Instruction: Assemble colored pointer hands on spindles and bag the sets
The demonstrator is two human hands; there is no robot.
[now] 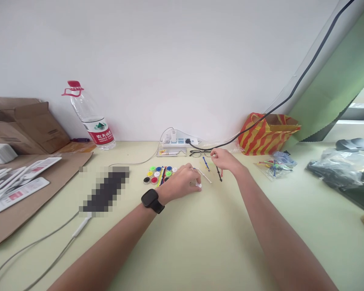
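Note:
My left hand (183, 181), with a black watch on the wrist, rests on the pale green table (200, 242) with fingers curled around a small white piece (198, 185). Just left of it lie several coloured round caps (157, 174) and thin coloured sticks. My right hand (225, 158) reaches further back, fingers pinched at something thin that I cannot make out. Blue (205, 163), white (205, 176) and black (219, 173) sticks lie on the table between and below the two hands. A pair of glasses (199, 153) sits just behind.
A white power strip (178, 141) with cables lies at the wall. A water bottle (92, 119) and cardboard boxes (24, 125) stand at the left. A red-and-yellow striped bag (265, 133), a plastic bag of coloured sticks (274, 163) and dark plastic-wrapped items (346, 169) are at the right.

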